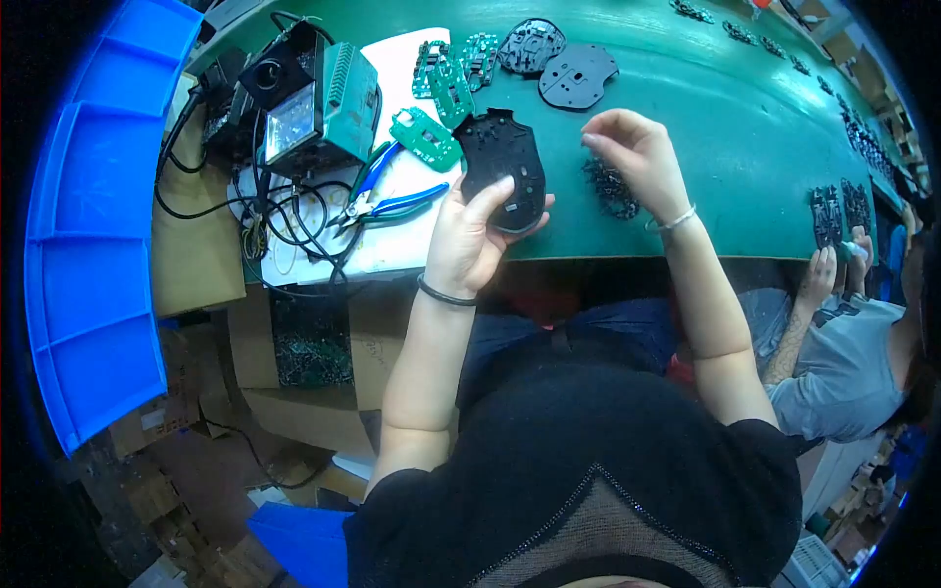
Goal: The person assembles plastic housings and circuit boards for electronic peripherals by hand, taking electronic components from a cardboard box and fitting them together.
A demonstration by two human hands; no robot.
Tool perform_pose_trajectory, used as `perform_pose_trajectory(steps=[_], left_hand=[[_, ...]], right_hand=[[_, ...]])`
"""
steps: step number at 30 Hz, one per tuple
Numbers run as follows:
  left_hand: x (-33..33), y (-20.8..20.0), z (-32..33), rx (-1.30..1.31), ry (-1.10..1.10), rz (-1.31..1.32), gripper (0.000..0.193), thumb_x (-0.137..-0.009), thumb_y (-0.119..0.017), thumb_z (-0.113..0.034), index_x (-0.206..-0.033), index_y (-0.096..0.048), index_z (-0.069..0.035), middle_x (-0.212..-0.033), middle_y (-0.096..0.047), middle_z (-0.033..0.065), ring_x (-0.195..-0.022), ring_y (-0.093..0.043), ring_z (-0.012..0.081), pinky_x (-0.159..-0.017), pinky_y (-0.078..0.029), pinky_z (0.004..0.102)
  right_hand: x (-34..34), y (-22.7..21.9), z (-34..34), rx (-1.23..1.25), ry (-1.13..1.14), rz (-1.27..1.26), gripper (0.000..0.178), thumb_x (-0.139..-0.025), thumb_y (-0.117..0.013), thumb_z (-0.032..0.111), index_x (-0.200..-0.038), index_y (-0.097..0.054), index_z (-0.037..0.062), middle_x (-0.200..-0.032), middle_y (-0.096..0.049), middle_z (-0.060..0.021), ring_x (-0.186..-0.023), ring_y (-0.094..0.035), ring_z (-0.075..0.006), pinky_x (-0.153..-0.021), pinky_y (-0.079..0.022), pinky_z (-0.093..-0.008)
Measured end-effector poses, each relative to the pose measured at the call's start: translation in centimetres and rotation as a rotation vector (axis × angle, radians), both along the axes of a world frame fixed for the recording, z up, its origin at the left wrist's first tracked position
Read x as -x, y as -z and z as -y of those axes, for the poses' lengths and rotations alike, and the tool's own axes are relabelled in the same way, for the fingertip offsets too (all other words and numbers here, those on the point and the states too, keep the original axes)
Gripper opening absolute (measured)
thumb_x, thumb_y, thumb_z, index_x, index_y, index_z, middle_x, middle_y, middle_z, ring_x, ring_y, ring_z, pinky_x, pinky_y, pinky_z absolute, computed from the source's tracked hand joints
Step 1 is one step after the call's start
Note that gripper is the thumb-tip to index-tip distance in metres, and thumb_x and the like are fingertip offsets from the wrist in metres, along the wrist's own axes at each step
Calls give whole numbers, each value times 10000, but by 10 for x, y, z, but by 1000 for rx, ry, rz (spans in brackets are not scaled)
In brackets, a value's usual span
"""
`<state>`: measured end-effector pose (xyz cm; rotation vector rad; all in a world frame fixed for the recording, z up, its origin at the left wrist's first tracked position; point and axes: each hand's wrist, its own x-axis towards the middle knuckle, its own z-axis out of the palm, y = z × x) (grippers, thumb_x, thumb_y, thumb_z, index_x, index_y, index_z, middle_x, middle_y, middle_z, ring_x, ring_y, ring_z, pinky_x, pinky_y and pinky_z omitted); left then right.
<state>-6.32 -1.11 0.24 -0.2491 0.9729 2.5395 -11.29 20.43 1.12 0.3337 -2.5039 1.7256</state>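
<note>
My left hand (463,240) grips a black mouse shell (505,157) over the table's near edge, thumb across its face and fingers beneath. To the right, my right hand (644,165) is raised with thumb and forefinger pinched together; whatever they hold, if anything, is too small to make out. Below that hand lies a heap of small dark parts (613,191), partly hidden by it. Just left of the shell, several green circuit boards (426,139) rest on a white sheet (392,235). Two more black mouse parts (578,76) sit beyond the shell.
Blue-handled pliers (368,206) lie on the sheet among black cables (294,220). A teal boxy device (338,98) stands behind them. Blue bins (93,225) rise at far left. At right, a co-worker (843,353) handles black parts (826,216) on the green table (686,98).
</note>
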Motion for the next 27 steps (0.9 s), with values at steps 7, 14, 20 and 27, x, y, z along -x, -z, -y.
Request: perform_pose_trajectory(steps=[7, 14, 20, 27], left_hand=[[-13, -5, -3, 173, 74, -102, 339, -816, -609, -51, -1132, -489, -48, -955, -626, 83, -750, -642, 162, -563, -513, 208], [-19, 0, -3, 270, 78, -202, 249, -800, -606, -9, -1039, -537, -21, -828, -601, 37, -641, -567, 93, -502, -438, 183], [-22, 0, -7, 258, 71, -212, 234, -798, -609, -9, -1022, -543, -11, -819, -600, 41, -644, -569, 95, -510, -447, 189], [-24, 1, -8, 238, 33, -216, 236, -798, -610, 0, -1022, -542, -16, -821, -601, 41, -635, -568, 92, -505, -445, 189]], right_hand=[[-43, -7, 27, 207, -173, 111, 63, -797, -655, 23, -846, -638, -13, -774, -612, -4, -669, -531, -56, -589, -427, -188], [-48, -23, 28, 17, -221, -29, 52, -765, -663, 23, -815, -650, 18, -765, -540, -24, -633, -489, -100, -581, -410, -223], [-51, -23, 33, -53, -222, -37, 45, -763, -659, 19, -807, -652, 18, -775, -562, -50, -662, -535, -125, -594, -432, -235], [-53, -20, 39, -83, -178, -97, 47, -748, -668, 21, -788, -644, 19, -779, -571, -58, -666, -559, -148, -598, -450, -243]])
